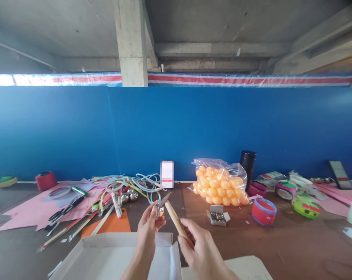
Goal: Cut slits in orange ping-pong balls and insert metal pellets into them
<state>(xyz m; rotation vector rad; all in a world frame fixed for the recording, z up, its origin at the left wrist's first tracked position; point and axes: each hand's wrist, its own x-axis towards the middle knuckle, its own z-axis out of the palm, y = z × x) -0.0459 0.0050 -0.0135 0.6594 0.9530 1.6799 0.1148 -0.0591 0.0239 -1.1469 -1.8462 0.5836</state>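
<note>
Above the bench (304,245), I see my left grip (148,223) closed on a silver ball (159,211), my right grip (199,242) on a wooden-handled tool (174,217).

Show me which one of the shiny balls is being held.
The shiny ball in the left hand; the other shiny balls lie on the table, not held.

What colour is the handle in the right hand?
The handle is light tan; best seen in the head view.
</note>
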